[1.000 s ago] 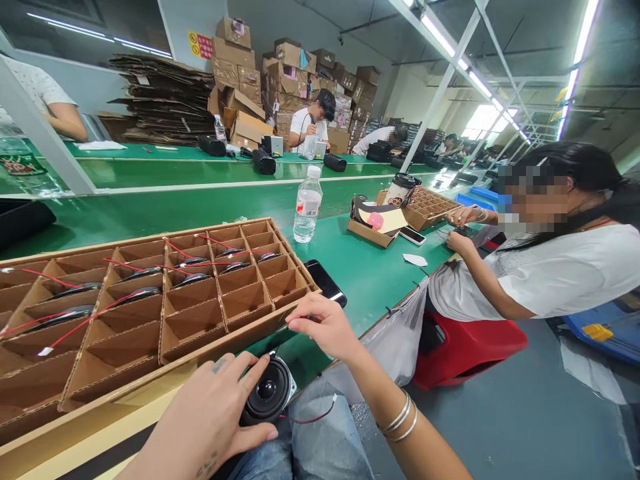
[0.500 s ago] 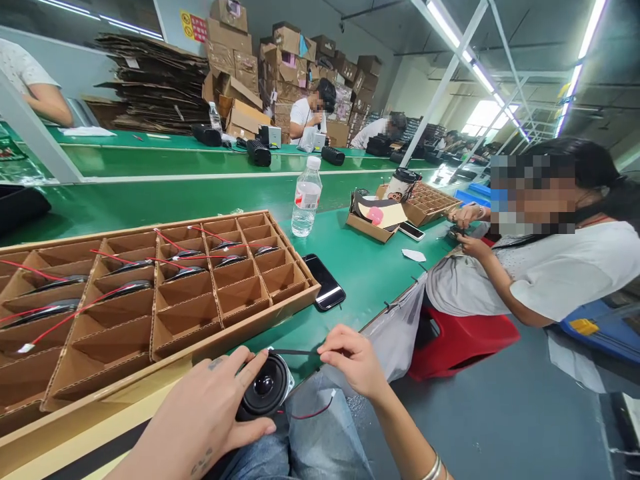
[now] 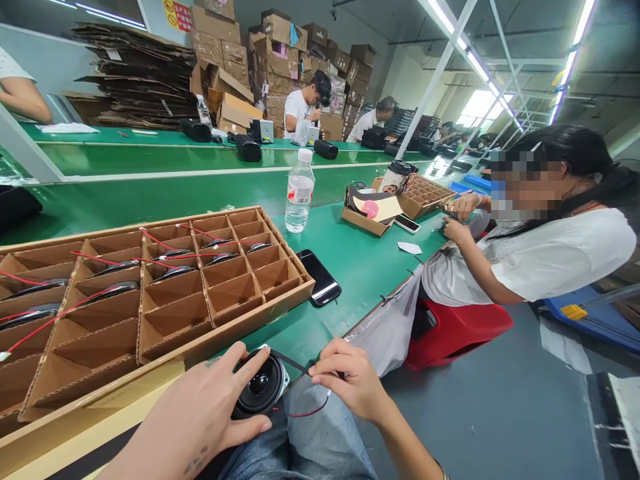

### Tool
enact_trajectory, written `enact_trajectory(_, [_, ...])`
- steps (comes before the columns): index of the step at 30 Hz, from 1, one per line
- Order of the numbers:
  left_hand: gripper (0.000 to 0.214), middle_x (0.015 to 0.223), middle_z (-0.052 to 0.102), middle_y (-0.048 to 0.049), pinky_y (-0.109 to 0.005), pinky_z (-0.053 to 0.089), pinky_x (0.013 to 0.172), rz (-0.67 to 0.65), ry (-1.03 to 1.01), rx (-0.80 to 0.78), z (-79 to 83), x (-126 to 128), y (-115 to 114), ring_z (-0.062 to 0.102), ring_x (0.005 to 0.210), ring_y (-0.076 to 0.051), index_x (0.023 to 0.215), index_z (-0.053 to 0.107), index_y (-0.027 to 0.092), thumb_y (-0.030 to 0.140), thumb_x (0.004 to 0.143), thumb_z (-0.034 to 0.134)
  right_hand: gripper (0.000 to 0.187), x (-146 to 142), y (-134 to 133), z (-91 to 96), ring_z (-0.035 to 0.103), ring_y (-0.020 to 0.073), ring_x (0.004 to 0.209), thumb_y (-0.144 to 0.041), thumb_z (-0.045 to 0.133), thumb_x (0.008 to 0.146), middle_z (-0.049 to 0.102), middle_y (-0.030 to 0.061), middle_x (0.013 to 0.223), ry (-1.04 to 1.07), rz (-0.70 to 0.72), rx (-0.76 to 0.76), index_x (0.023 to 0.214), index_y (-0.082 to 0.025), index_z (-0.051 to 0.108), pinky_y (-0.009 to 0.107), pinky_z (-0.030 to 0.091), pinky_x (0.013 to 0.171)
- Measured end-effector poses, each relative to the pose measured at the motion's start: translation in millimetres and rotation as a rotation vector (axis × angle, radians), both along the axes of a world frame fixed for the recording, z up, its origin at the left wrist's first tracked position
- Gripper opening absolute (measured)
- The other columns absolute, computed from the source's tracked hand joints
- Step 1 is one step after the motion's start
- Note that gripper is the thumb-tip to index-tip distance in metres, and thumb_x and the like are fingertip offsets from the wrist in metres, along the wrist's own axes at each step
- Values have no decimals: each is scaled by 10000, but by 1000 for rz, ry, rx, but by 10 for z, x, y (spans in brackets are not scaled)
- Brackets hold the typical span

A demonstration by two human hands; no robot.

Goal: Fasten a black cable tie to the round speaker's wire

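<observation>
Head view, held speaker [image 3: 260, 387], right hand [image 3: 349, 379] pinching strip [image 3: 291, 361]

The green bench [image 3: 367, 267] bears a divided carton [image 3: 280, 302], a bottle [image 3: 299, 193], a black phone [image 3: 319, 275] and, seemingly, paper [image 3: 409, 248].

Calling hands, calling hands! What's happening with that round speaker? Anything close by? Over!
Left hand gripping speaker. Right hand pinching black strip that runs to speaker's rim. Divided carton close beside left hand.
</observation>
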State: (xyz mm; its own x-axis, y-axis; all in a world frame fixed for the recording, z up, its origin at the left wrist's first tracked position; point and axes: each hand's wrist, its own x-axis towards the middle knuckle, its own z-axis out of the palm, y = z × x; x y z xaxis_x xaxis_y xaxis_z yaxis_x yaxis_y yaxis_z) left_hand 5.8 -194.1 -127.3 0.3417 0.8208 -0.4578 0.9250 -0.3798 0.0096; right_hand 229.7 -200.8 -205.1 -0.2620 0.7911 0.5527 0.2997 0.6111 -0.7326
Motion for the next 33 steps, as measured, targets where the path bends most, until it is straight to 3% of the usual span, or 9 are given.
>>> enact_trajectory(9, [552, 1391, 451, -117, -460, 525, 871, -36, 83, 53, 73, 72, -53, 643, 969, -287, 1394, 358, 388, 353, 873, 536, 274, -54, -97, 85, 562, 111, 664, -307, 552, 945, 622, 40, 702, -91, 10, 103, 793, -133, 700, 219, 436, 609])
enact_trajectory(14, [529, 1298, 531, -118, -458, 550, 787, -126, 50, 173, -41, 10, -84, 664, 858, -269, 1371, 393, 410, 320, 868, 531, 281, -129, -161, 57, 548, 105, 640, -310, 541, 952, 622, 35, 697, -76, -24, 109, 795, -134, 694, 219, 422, 592])
enact_trajectory(20, [538, 1272, 546, -118, -457, 552, 742, -130, 52, 166, -110, 4, -83, 662, 813, -267, 1376, 385, 409, 272, 867, 493, 327, -254, -219, -1, 526, 103, 610, -322, 503, 969, 618, 22, 663, -57, -26, 149, 753, -145, 672, 221, 413, 578])
enact_trajectory(23, [577, 1340, 497, -133, -492, 519, 838, -74, 84, 96, -15, 36, -13, 644, 941, -307, 1384, 367, 392, 285, 847, 546, 318, -249, -188, 51, 545, 104, 628, -312, 522, 959, 621, 40, 675, -27, -46, 140, 761, -125, 686, 209, 430, 589])
enact_trajectory(27, [755, 1401, 435, -102, -385, 469, 987, -24, -82, -40, 84, -70, 161, 573, 1134, -268, 1381, 406, 355, 227, 700, 707, 262, -205, -80, 188, 563, 103, 646, -291, 587, 921, 614, 60, 694, 35, -125, 91, 809, -98, 724, 179, 451, 593])
enact_trajectory(30, [664, 1444, 404, -30, -341, 412, 1063, -191, -296, 3, 127, -180, 260, 474, 1268, -233, 1324, 493, 358, 207, 705, 683, 205, -222, -24, 228, 540, 93, 608, -263, 634, 884, 598, 52, 690, 91, -137, 23, 806, -102, 734, 165, 438, 539])
enact_trajectory(33, [566, 1399, 467, -8, -311, 379, 1093, -287, -315, -56, 198, -173, 287, 443, 1298, -204, 1282, 546, 319, 230, 739, 678, 128, -262, 0, 189, 518, 83, 575, -220, 666, 849, 588, 37, 693, 162, -142, -32, 813, -119, 736, 158, 419, 498])
